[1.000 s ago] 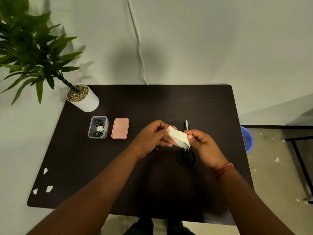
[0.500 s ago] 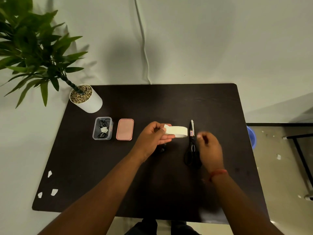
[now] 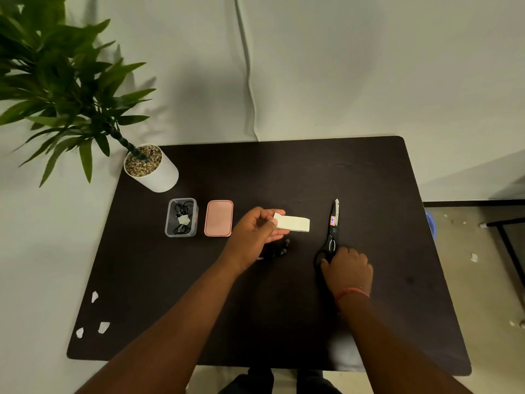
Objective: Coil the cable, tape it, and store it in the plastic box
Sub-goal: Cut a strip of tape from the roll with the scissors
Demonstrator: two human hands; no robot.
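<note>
Tape roll raised, scissors being reached for.
A coiled cable lies on the worktop under the left hand, whose fingers pinch the tape roll; taping looks unfinished. The right hand rests palm-down on the scissors, fingers curled at the handles. The plastic box already holds one taped cable, lid beside it.

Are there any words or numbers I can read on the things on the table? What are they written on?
Red, white and blue sticker on the blade of the black-handled scissors: there is print, but it is too small and blurred to read.
Clear plastic box, pink lid, white roll of tape, white plant pot: no writing shows.
</note>
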